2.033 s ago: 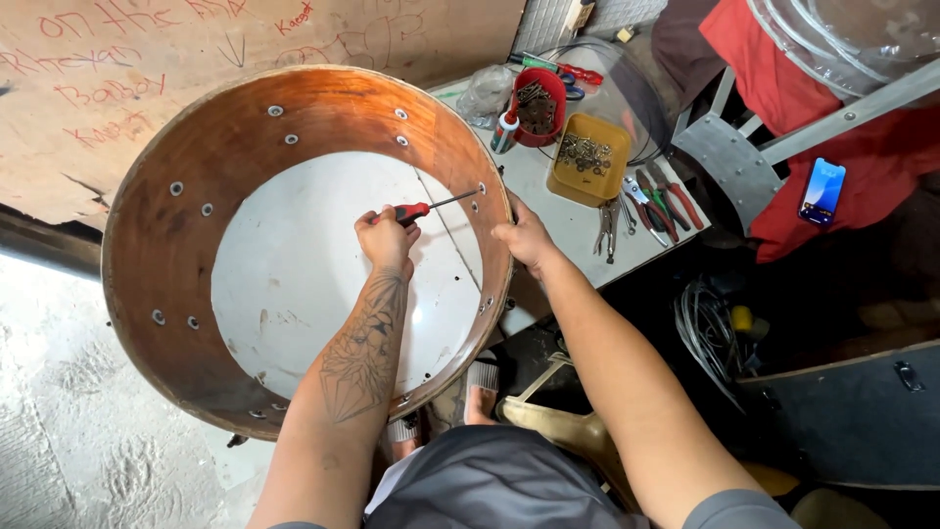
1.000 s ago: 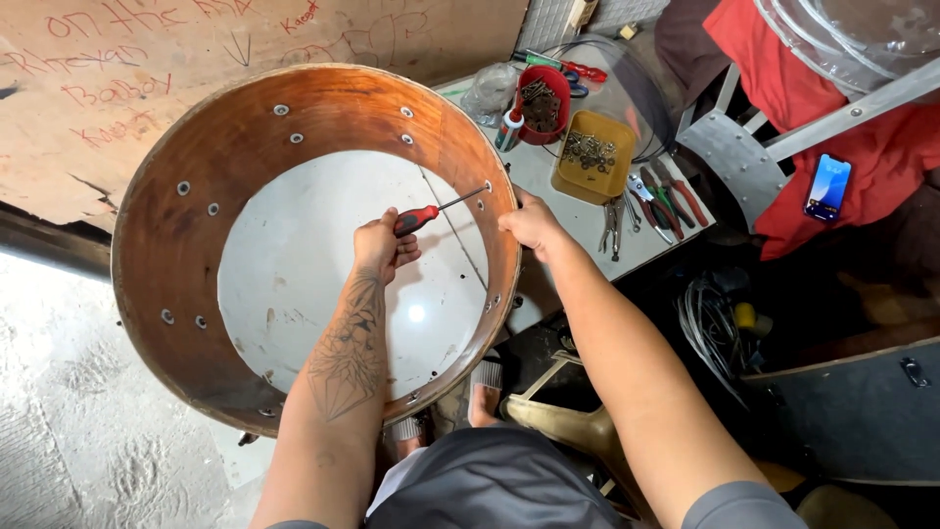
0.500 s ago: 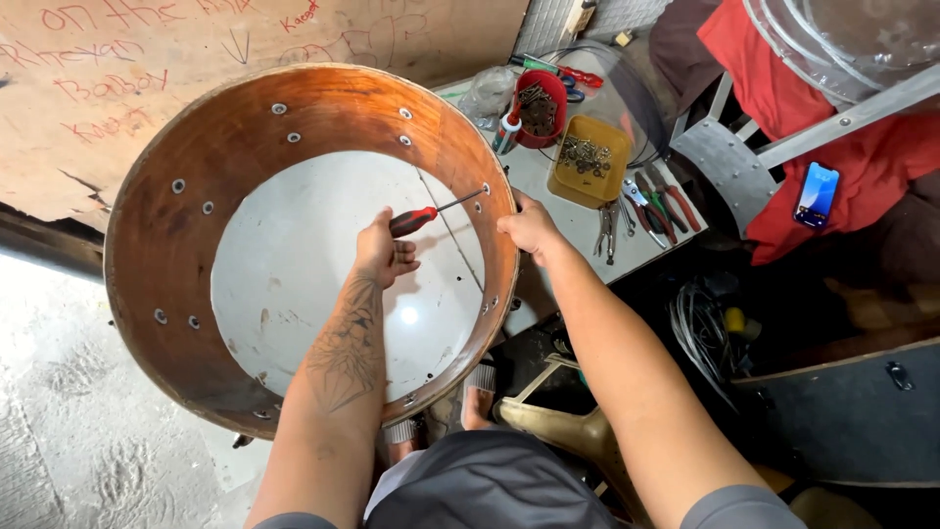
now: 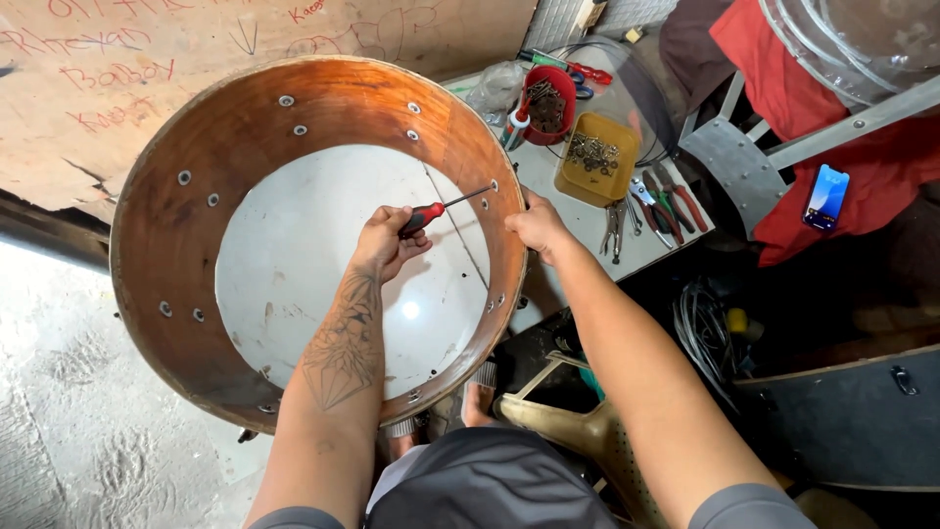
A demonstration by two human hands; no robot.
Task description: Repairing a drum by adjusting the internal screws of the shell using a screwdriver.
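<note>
Currently, the head view shows these conditions and risks:

1. The left hand [image 4: 384, 240] is inside the wooden drum shell [image 4: 196, 167], fingers closed around the red-and-black handle of the screwdriver [image 4: 441, 207]. The blade tip meets the inner wall near a fitting hole.
2. The right hand [image 4: 534, 225] grips the shell rim from outside, fingers curled over the edge, just beside the tip. A slipping blade could strike those fingers or gouge the wood.
3. The shell stands tilted against the workbench [image 4: 578, 220]. If the grip loosens, it may roll.
4. The yellow tray [image 4: 593, 157] of small parts and the pliers [image 4: 666, 201] lie near; a jolt could scatter them.
</note>
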